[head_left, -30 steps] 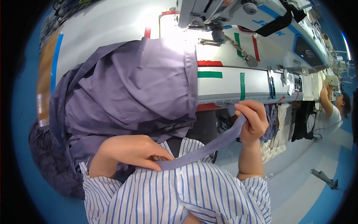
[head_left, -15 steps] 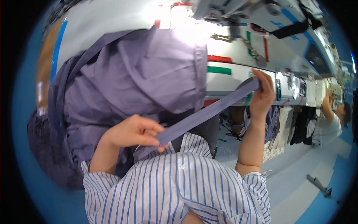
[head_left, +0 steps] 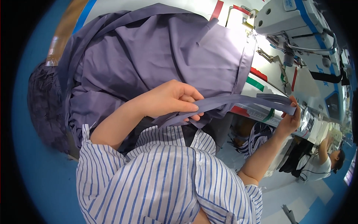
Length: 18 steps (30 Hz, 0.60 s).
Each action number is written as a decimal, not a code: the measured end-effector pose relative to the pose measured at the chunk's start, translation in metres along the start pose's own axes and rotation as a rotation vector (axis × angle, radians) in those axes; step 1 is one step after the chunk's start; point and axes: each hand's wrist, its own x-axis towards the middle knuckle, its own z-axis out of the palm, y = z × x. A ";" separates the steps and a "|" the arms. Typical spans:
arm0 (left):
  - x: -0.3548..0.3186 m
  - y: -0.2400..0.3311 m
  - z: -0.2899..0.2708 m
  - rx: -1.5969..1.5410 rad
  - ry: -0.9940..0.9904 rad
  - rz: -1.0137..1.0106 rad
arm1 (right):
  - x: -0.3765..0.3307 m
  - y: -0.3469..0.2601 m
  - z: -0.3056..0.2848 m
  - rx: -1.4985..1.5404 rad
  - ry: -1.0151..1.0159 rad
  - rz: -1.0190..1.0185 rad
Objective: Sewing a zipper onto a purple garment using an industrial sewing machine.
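one white worktop (head_left: 115, 5) carries one big purple cloth (head_left: 149, 56), far and left. one long purple strip (head_left: 231, 99) crosses the cloth's near right part, between two hands: left hand (head_left: 173, 100) pinches it, fingers slightly parted; right hand (head_left: 291, 118) grips its right end, fingers curled.

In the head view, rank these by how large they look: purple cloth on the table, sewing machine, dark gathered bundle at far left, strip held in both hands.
1. Purple cloth
2. Sewing machine, nearer the view's edge
3. Dark gathered bundle
4. Held strip, long but narrow
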 end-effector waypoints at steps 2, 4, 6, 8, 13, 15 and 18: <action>0.000 0.001 -0.001 0.009 -0.018 0.028 | -0.001 -0.010 0.004 -0.032 0.008 -0.046; -0.001 0.005 0.000 0.379 -0.201 0.045 | -0.009 -0.029 0.010 0.027 0.042 -0.111; 0.002 0.008 0.010 0.602 -0.386 0.137 | -0.023 -0.054 0.016 0.066 0.060 -0.385; 0.012 0.011 0.025 0.691 -0.438 0.226 | -0.045 -0.078 0.023 0.024 -0.069 -0.716; 0.063 0.017 0.053 -0.086 -0.193 0.154 | -0.072 -0.102 0.047 0.073 -0.430 -0.841; 0.075 0.018 0.054 -0.165 -0.185 0.133 | -0.073 -0.102 0.051 0.124 -0.386 -0.825; 0.079 0.021 0.051 -0.258 -0.093 0.114 | -0.076 -0.101 0.054 0.169 -0.404 -0.914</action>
